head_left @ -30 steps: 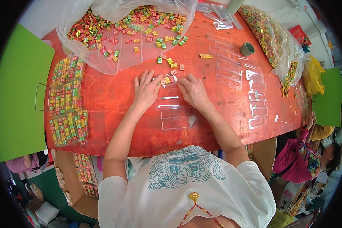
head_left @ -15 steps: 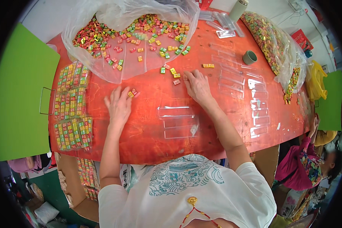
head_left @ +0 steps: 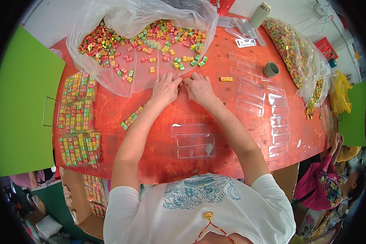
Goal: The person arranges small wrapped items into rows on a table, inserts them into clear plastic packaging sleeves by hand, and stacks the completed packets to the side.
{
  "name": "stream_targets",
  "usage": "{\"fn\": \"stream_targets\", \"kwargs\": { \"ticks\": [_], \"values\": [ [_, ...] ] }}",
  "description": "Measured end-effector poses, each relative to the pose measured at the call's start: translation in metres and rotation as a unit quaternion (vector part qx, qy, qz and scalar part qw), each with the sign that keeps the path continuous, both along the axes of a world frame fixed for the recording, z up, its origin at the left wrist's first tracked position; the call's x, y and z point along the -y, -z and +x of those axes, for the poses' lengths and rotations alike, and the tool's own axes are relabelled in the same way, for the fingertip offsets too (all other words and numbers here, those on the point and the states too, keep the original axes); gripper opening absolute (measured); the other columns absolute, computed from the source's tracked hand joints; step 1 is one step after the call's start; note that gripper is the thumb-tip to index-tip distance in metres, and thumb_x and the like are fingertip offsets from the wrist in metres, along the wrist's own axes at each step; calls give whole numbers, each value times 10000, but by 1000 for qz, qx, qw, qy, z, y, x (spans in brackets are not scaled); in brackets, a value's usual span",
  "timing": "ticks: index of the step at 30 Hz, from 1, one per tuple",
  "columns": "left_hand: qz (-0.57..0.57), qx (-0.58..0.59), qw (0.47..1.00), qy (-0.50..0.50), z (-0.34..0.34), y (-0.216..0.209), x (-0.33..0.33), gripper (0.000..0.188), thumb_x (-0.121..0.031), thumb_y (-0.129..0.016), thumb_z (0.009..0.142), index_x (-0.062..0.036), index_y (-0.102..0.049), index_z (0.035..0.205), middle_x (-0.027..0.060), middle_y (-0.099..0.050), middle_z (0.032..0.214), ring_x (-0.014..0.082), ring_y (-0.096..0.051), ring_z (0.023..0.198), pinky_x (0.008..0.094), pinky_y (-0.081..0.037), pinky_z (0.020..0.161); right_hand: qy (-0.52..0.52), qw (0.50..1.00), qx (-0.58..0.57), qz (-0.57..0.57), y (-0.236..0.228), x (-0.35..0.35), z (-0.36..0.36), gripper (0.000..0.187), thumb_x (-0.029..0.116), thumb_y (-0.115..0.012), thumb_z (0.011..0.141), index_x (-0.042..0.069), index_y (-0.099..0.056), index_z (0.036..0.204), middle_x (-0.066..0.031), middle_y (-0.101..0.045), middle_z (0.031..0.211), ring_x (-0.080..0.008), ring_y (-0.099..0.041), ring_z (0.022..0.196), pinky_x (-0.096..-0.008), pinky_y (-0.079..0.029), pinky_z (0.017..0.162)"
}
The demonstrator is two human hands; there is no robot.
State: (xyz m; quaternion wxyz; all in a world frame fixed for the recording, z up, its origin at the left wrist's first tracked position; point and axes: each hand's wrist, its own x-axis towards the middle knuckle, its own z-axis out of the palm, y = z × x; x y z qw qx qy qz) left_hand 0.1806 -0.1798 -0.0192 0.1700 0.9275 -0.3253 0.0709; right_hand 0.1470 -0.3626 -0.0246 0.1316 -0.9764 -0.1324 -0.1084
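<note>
Both of my hands meet at the middle of the red table [head_left: 158, 142], just off the edge of the open plastic bag [head_left: 128, 87]. My left hand [head_left: 166, 89] has its fingers bent inward, and my right hand [head_left: 200, 88] faces it with curled fingers. Between their fingertips shows a bit of a reddish wrapped candy [head_left: 181, 83]; the fingers hide most of what they close on. A slanting row of wrapped candies [head_left: 131, 118] lies by my left forearm, which partly covers it. In front of me rests a clear plastic tray [head_left: 191, 140] with long slots.
Loose wrapped candies [head_left: 97, 42] fill the open bag. Filled trays [head_left: 79, 148] line the left side. Clear trays [head_left: 278, 122], a grey-green cup [head_left: 271, 70] and a short candy row [head_left: 226, 79] are to the right. Beyond stand a full candy bag [head_left: 288, 49] and a flask [head_left: 260, 15]. Another person [head_left: 323, 179] sits at right.
My left hand has moved right and away from me, leaving a longer candy row beside my forearm. My right hand has shifted slightly left, over where loose candies lay.
</note>
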Motion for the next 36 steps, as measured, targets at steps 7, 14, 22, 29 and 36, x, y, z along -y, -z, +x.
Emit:
{"fn": "stream_targets", "kwargs": {
  "ticks": [7, 14, 22, 29, 36],
  "values": [
    [-21, -7, 999, 26, -46, -14, -35, 432, -174, -703, 842, -149, -624, 1266, 87, -550, 1053, 283, -546, 1066, 432, -412, 866, -41, 998, 24, 51, -14, -3, -29, 238, 184, -686, 851, 130, -681, 1083, -81, -595, 964, -266, -624, 950, -433, -421, 816],
    [61, 17, 994, -85, -52, -9, -32, 310, -241, -725, 839, -100, -627, 1098, 94, -565, 1023, 277, -554, 1028, 449, -385, 833, -16, 1000, 26, -7, -3, -17, -18, 226, 202, -699, 840, 114, -682, 1048, -83, -620, 934, -264, -639, 928, -436, -418, 840],
    [28, 28, 992, -121, -64, -14, -17, 391, -319, -719, 836, -96, -634, 1145, 108, -565, 1042, 286, -547, 1019, 455, -373, 827, 21, 996, 1, 86, -11, 0, -28, 213, 193, -672, 858, 117, -694, 1055, -97, -634, 943, -268, -644, 950, -458, -421, 850],
    [-11, 82, 992, -98, -45, 2, 8, 372, -313, -715, 819, -125, -630, 1129, 108, -557, 1033, 283, -527, 1006, 469, -370, 846, 15, 1000, 25, 10, -21, -6, -45, 261, 284, -710, 804, 123, -680, 1007, -89, -599, 927, -270, -616, 942, -453, -411, 835],
    [-11, 93, 992, -86, -43, 8, 12, 216, -274, -689, 841, -157, -680, 1022, 92, -563, 1015, 278, -523, 999, 487, -366, 875, 22, 998, 50, -31, -11, 1, -38, 230, 254, -723, 771, 115, -677, 948, -83, -601, 951, -255, -606, 918, -439, -400, 856]
  ]
}}
